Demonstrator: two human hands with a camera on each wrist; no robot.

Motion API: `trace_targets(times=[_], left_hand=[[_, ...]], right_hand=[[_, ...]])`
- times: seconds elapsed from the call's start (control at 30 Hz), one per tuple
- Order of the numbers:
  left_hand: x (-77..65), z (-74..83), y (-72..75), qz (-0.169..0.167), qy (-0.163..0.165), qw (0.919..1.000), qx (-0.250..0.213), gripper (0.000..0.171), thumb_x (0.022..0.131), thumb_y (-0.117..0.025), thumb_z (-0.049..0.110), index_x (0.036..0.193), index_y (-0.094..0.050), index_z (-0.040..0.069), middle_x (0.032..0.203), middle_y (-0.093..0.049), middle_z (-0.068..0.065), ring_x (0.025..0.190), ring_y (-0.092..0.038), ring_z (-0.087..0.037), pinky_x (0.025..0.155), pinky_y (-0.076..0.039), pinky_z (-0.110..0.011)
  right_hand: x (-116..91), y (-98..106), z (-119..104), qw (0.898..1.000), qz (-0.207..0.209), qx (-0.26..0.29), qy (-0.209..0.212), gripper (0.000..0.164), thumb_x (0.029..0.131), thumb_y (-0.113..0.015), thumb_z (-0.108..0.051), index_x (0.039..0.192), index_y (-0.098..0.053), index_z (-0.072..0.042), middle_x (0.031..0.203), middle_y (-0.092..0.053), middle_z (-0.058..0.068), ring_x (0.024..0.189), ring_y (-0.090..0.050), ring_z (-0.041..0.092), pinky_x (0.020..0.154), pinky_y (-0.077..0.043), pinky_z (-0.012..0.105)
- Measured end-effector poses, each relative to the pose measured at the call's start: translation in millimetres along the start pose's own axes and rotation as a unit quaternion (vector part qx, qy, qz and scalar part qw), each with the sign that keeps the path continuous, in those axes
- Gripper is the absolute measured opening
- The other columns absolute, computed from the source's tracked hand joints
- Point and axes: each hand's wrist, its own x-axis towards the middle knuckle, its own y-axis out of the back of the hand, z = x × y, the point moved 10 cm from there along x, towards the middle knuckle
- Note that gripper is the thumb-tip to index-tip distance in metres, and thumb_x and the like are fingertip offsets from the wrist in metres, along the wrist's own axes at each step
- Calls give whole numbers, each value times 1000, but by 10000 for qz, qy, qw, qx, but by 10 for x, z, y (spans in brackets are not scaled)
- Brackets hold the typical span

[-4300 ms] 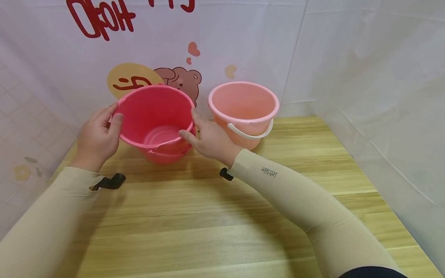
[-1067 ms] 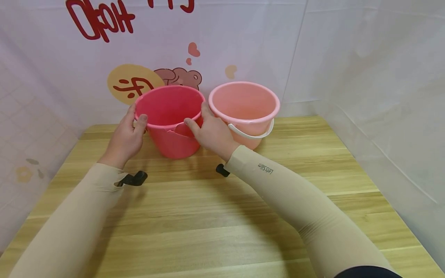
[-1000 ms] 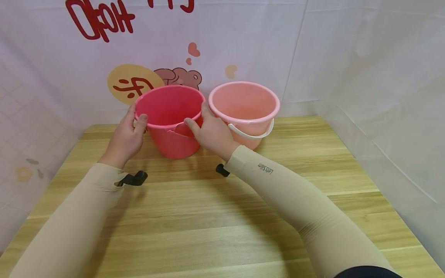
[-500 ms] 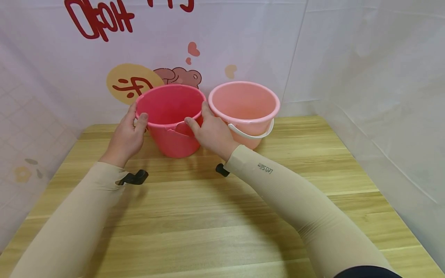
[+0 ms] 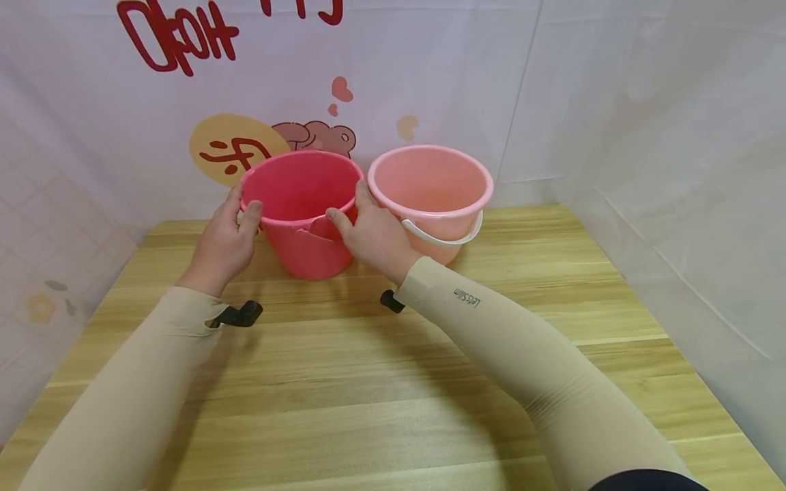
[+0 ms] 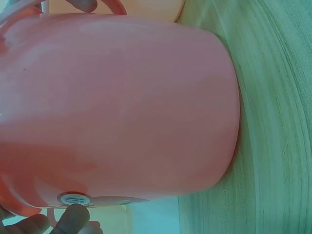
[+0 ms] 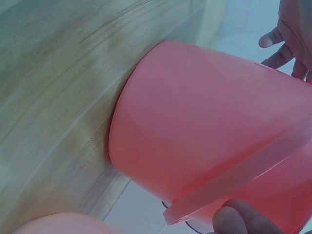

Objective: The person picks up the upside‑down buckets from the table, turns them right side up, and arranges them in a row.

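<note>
A deep pink bucket stands upright on the wooden table, its open top facing up. My left hand holds its rim on the left, thumb over the near edge and fingers along the outer wall. On the opposite side my right hand grips the rim, thumb at the front next to the lowered pink handle. Right beside it is a light pink bucket with a white handle hanging at its front. In the left wrist view, a round label shows on the deep pink bucket's wall.
A white printed curtain with red lettering, hearts and a bear hangs behind both buckets. More white sheeting borders the table on the right. Bare wood of the table extends in front of my arms.
Earlier the deep pink bucket was tilted towards me and farther left. Both hands have brought it right and upright, close against the light pink bucket. Over the last second almost nothing moves.
</note>
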Motion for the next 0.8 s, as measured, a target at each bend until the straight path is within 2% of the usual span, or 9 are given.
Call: trace_targets(times=[0.2,0.33,0.43,0.5,0.57,0.67,0.8], left_hand=[[24,-27,4,-25,30,9999,101,76,107,-32,66,171,-6,33,174,-25,-16,145,-41,-52,110,-39,-77],[23,-25,31,-30,-60,9999,119,74,107,-33,65,170,-8,35,171,-29,-19,142,-42,-51,109,-41,-77],[-3,-7,56,-26,-144,9999,81,77,108,-34,63,171,-5,30,171,-28,-19,137,-47,-50,109,-43,-74],[-31,2,82,-4,-155,9998,98,80,108,-35,61,171,0,27,173,-24,-19,135,-49,-50,108,-45,-74],[-64,6,107,6,-125,9998,177,83,108,-36,61,171,5,24,174,-20,-19,133,-51,-51,105,-47,-73],[-110,25,144,34,-146,9989,438,86,108,-37,61,170,8,21,176,-14,-18,142,-44,-51,106,-44,-75],[-174,72,185,100,-346,9961,805,87,108,-40,59,171,3,18,177,-12,-17,157,-25,-49,110,-36,-79]], right_hand=[[-13,-31,-1,9997,-5,195,111,94,105,-51,-62,171,-2,-18,161,-50,-2,121,-67,17,104,-57,37],[-81,-77,-26,9977,-42,565,366,96,105,-52,-58,170,7,-21,158,-52,0,99,-72,16,92,-61,33],[-159,-65,-72,9962,23,569,653,98,105,-54,-57,170,11,-22,135,-67,3,77,-72,17,78,-61,30],[-221,-43,-107,9955,38,423,843,98,106,-53,-57,169,14,-25,111,-74,4,67,-69,16,70,-59,29],[-297,-12,-144,9942,0,272,1045,95,106,-52,-56,170,12,-26,84,-71,3,56,-64,18,62,-55,30],[-428,62,-174,9917,-64,-104,1279,89,107,-49,-57,171,4,-25,74,-66,1,55,-60,19,60,-52,31],[-586,208,-156,9875,-57,-270,1552,78,108,-48,-55,171,-13,-24,92,-70,-3,70,-64,15,70,-55,31]])
